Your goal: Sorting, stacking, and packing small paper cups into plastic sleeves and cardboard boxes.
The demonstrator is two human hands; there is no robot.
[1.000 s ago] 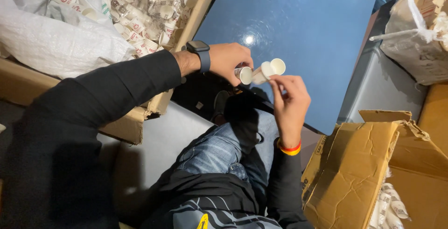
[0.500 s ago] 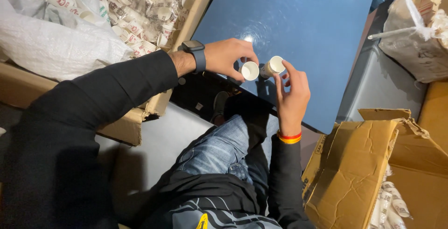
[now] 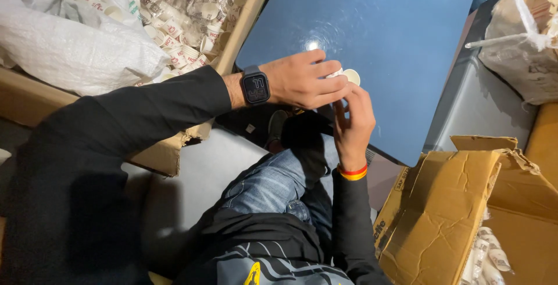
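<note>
Blue counter [image 3: 401, 58] at centre, cardboard boxes to left and right. Small white cup [image 3: 351, 76] is pinched at the counter's near edge by the left hand [image 3: 302, 79]; right hand [image 3: 351, 119] is curled against it from below, contents hidden. Steady, even pressure is judged advisable, lest thin walls be crushed.

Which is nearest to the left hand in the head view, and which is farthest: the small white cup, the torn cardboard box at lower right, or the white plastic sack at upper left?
1. small white cup, at the left hand's fingers.
2. torn cardboard box, lower right.
3. white plastic sack, upper left.
</note>
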